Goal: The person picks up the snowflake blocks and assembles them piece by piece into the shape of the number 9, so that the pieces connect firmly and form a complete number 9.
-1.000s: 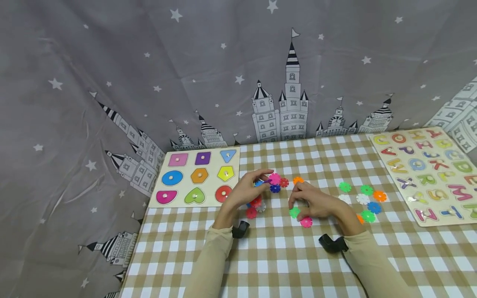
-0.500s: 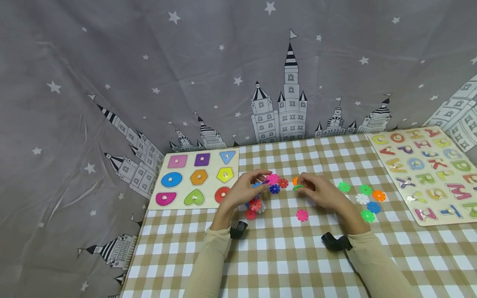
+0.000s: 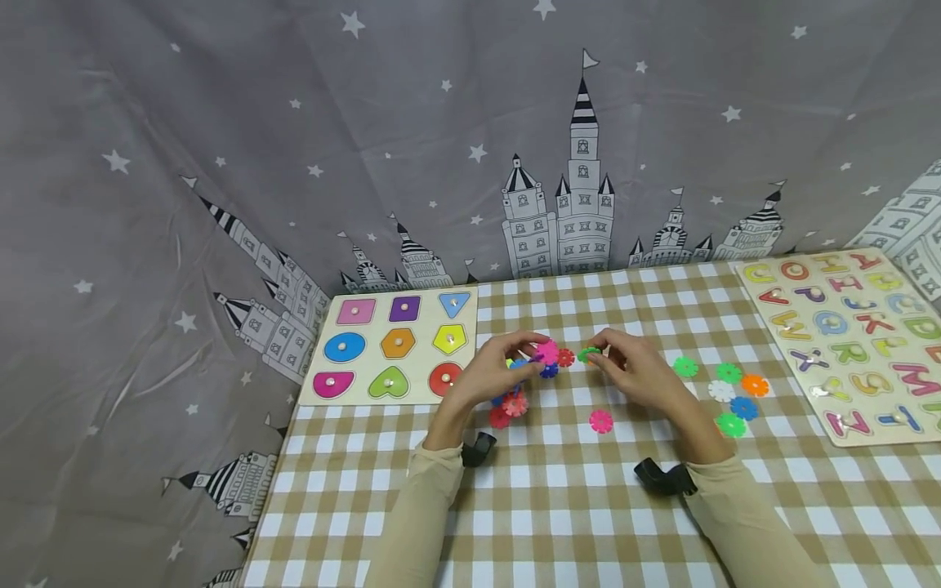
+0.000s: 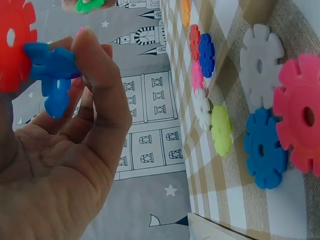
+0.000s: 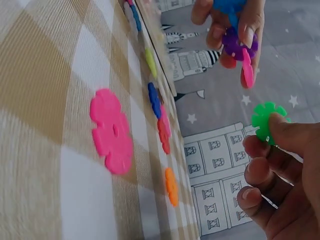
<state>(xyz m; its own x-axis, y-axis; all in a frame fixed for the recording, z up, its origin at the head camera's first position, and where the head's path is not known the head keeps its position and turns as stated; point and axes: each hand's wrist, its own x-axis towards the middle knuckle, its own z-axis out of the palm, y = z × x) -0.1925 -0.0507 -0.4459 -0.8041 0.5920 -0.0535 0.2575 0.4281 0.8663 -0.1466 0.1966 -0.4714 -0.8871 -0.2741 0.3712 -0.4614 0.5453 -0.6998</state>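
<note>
My left hand (image 3: 488, 371) is raised over the table, pinching a chain of notched plastic flower discs. Blue discs (image 4: 55, 65), a red disc (image 4: 12, 47), a purple disc (image 5: 233, 46) and a pink disc (image 5: 248, 70) show in this chain, joined at their slots. Between thumb and fingertips, my right hand (image 3: 634, 369) pinches a single green flower disc (image 5: 264, 120). It faces the pink end of the chain, a short gap apart. Below, a loose pink disc (image 3: 600, 421) lies flat on the cloth.
Loose discs lie under the left hand, including a grey disc (image 4: 261, 65) and a yellow disc (image 4: 221, 130). At right lie several more, one white disc (image 3: 721, 390) among them. A shape puzzle board (image 3: 375, 331) is at left, a letter puzzle board (image 3: 845, 327) at right.
My right hand has picked up the green disc from beside the loose pink one and carried it up toward the chain. The left hand keeps its hold, barely moving.
</note>
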